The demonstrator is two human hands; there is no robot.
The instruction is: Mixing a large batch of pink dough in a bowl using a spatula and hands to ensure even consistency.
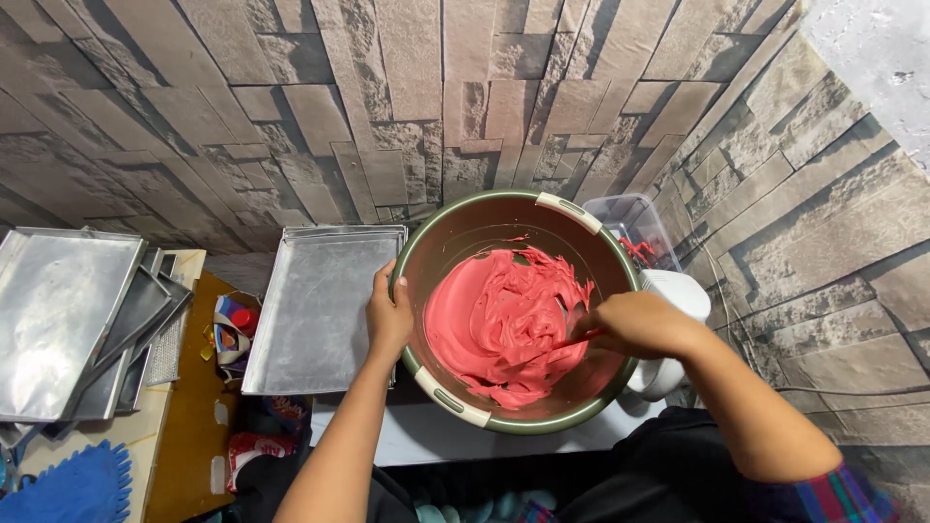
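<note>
A large olive-green mixing bowl [484, 228] with cream handles sits in front of me, holding thick pink-red batter [494, 324]. My left hand [388, 313] grips the bowl's left rim, thumb over the edge. My right hand [635, 324] reaches in over the right rim and is closed around a utensil whose red-smeared end [572, 341] dips into the batter; most of the utensil is hidden by my fingers.
A metal baking tray [315, 310] lies just left of the bowl. More stacked trays [68, 310] sit at the far left. A clear plastic container [635, 228] and a white appliance [678, 300] stand right of the bowl. A blue cloth [73, 489] lies bottom left.
</note>
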